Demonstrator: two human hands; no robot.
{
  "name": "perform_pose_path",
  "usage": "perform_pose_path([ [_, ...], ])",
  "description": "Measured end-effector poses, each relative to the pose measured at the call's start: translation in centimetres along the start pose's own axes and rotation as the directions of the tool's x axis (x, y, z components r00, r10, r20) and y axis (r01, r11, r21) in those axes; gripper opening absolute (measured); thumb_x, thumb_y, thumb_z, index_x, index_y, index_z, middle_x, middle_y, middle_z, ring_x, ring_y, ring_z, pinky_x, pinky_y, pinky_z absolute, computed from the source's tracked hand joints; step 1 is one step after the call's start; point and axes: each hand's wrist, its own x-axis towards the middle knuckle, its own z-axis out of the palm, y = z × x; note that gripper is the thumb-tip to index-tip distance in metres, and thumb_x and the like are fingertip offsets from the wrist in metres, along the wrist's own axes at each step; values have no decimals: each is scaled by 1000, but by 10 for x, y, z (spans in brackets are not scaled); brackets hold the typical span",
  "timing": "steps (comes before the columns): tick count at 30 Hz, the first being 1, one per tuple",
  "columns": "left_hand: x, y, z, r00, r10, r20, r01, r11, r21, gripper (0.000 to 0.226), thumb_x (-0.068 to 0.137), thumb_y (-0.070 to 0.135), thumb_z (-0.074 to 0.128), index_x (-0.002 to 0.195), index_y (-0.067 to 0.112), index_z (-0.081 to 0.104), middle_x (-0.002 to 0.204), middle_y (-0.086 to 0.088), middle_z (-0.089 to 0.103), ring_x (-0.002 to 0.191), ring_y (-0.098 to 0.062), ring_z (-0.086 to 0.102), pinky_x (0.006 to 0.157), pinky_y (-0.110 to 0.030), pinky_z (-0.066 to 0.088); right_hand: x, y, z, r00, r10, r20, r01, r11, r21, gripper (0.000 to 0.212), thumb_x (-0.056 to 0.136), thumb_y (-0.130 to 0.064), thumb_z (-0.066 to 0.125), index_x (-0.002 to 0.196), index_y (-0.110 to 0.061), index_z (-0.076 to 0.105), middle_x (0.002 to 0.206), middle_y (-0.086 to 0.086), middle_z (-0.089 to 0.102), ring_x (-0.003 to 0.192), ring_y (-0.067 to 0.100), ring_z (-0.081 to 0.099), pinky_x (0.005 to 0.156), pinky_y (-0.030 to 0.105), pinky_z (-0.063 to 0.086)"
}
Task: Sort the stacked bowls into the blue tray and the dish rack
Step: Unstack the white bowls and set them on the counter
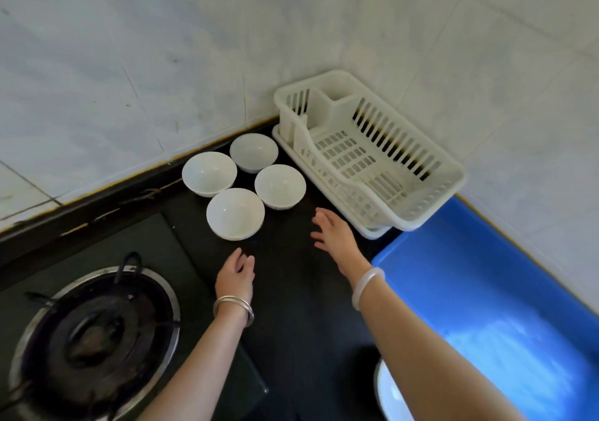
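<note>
Several white bowls stand upright on the black counter near the wall: a near bowl (235, 213), a left bowl (209, 173), a right bowl (280, 186) and a far bowl (253, 152). To their right sits the cream dish rack (421, 213) with nothing in it. The blue tray (479, 278) lies at the right, also holding nothing. My left hand (236, 274) hovers just below the near bowl, fingers apart, holding nothing. My right hand (334, 235) is spread open between the bowls and the rack, touching neither.
A gas burner (94, 339) with a metal ring is set in the counter at the lower left. Tiled walls meet in the corner behind the rack. A white rounded object (389, 398) shows under my right forearm at the bottom edge.
</note>
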Motion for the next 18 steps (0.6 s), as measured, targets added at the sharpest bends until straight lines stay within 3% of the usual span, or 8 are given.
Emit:
perform_pose_path([
  [5,-62,-24,18,957,146,252,-222,926,306,34,90,17,54,124,14,58,123,-8,63,112,-20,60,102,-38,45,-73,43,-60,980,-165,-113,125,946,-300,29,97,-37,42,118,-26,59,109,-2,65,93,15,63,83,32,51],
  [8,-98,-44,33,897,199,394,-373,820,434,31,89,17,56,119,14,62,119,-5,66,107,-14,62,91,-15,42,-123,79,-94,953,-191,-234,57,874,-482,25,96,-34,46,111,-22,63,96,-3,64,89,18,60,73,27,39],
  [10,-120,-59,42,853,184,488,-434,770,468,31,89,16,57,120,13,61,119,-5,66,104,-12,62,81,-7,38,-154,105,-111,933,-180,-312,-22,836,-549,24,96,-32,48,113,-21,62,100,2,66,94,22,61,71,28,38],
  [14,-155,-88,58,789,97,606,-498,679,540,37,89,23,56,126,18,56,126,-2,62,106,-13,62,88,-16,43,-199,157,-136,909,-134,-394,-161,760,-629,32,94,-24,50,125,-18,55,119,6,59,108,29,56,78,33,41],
  [18,-173,-110,65,787,37,615,-500,622,602,40,90,26,54,130,21,52,127,-1,61,112,-16,59,91,-24,44,-217,188,-143,896,-44,-443,-235,799,-554,30,87,-21,59,116,-16,56,111,5,60,104,27,57,76,30,38],
])
